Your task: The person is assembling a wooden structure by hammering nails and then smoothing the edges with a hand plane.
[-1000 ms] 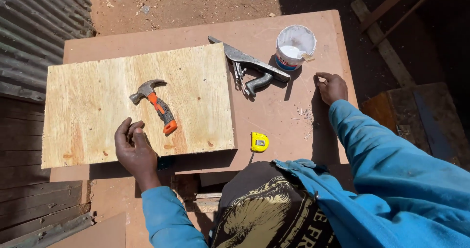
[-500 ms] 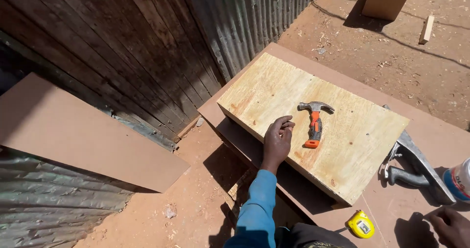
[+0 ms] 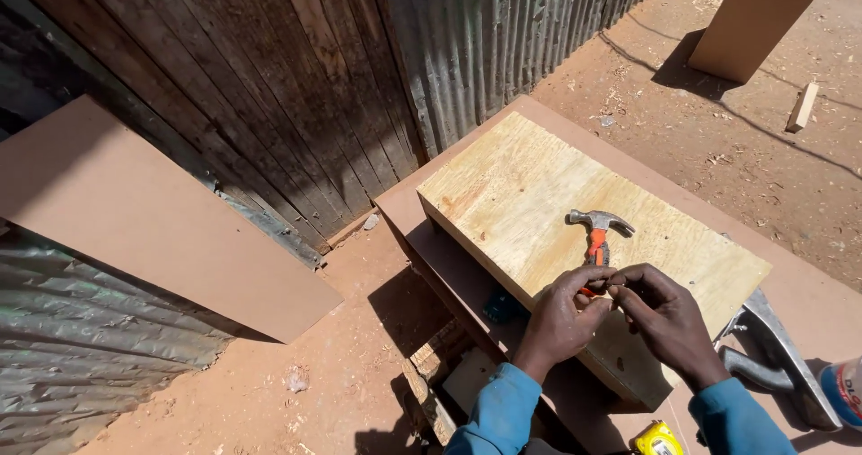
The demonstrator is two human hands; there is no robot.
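Note:
A pale plywood board (image 3: 521, 203) lies on a brown panel worktop (image 3: 808, 280). On it rests a claw hammer (image 3: 597, 232) with an orange and black handle, head pointing away. My left hand (image 3: 566, 316) and my right hand (image 3: 669, 325) meet just above the hammer's handle end, fingertips pinched together. Whether something small sits between the fingertips is too fine to make out. Both sleeves are blue.
A grey metal hand tool (image 3: 772, 352), a white tub (image 3: 848, 388) and a yellow tape measure (image 3: 657, 439) lie at the lower right. A brown panel (image 3: 153, 221) leans on the corrugated metal wall (image 3: 503, 33). A wooden box (image 3: 754, 19) and a wood offcut (image 3: 802, 106) sit on the dirt.
My right hand has come from the worktop's right side to join my left hand over the hammer handle. My left hand lifted off the plywood edge. The view swung left.

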